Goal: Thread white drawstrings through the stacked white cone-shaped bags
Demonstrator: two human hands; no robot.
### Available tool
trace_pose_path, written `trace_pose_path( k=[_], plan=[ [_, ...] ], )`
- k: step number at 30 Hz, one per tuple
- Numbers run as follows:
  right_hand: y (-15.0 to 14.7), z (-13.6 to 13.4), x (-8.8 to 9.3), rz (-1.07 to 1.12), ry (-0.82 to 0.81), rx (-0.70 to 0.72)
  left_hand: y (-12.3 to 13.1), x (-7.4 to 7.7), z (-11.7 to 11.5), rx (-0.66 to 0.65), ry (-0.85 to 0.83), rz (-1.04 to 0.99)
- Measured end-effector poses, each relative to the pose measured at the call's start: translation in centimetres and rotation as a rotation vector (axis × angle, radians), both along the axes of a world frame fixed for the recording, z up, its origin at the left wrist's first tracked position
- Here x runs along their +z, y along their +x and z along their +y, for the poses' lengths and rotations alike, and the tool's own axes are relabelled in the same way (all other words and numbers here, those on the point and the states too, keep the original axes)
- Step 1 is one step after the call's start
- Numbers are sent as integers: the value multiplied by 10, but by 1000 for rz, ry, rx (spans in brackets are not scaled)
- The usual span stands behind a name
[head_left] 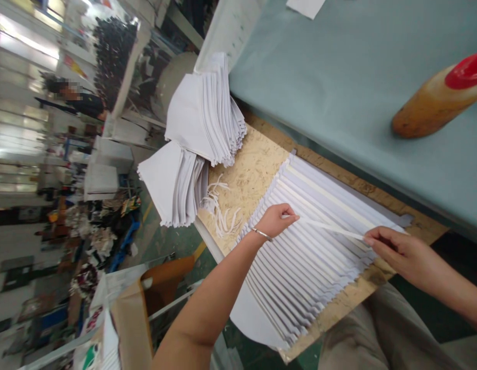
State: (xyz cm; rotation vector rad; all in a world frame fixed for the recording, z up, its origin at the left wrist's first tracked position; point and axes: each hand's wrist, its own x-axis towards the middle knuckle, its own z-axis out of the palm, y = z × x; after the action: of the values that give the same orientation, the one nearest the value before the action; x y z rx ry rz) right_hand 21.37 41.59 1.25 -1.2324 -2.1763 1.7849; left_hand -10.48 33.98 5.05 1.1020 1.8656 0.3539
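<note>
A thin white strip [331, 227] is stretched between my two hands. My left hand [277, 220], with a bangle at the wrist, pinches one end. At the other end, the fingertips of my right hand [400, 252] are closed on the strip. Beneath it lies a fanned row of overlapping white sheets [300, 257] with notched edges, spread over a wooden board [257, 154]. Pale bands run along the overlaps of the sheets. To the left of the row, several loose white strips [225, 218] lie in a tangle on the board.
Two stacks of white sheets, an upper stack [203, 113] and a lower stack [177, 182], sit at the board's far left. A red-capped bottle [435, 103] of amber liquid stands on the green-grey tabletop [331, 77]. An orange-brown chair [165, 282] is at lower left; another person [84, 103] is farther back.
</note>
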Motion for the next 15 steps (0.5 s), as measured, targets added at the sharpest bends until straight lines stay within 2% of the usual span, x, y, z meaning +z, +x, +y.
trace_pose_path(
  k=[2,7,11,15],
  plan=[
    [-3,-5,-2,-15,-10,-24,-14,-10,7,-12,25,93],
    [-5,-10,-10,-91,21,-86,-47,-28,28,-14,44,107],
    [-1,-13,-19,-146,-11,-97,-66,-40,45,0,125,310],
    [2,-20,-32,-199,-16,-154,-77,-58,60,41,169,119]
  ],
)
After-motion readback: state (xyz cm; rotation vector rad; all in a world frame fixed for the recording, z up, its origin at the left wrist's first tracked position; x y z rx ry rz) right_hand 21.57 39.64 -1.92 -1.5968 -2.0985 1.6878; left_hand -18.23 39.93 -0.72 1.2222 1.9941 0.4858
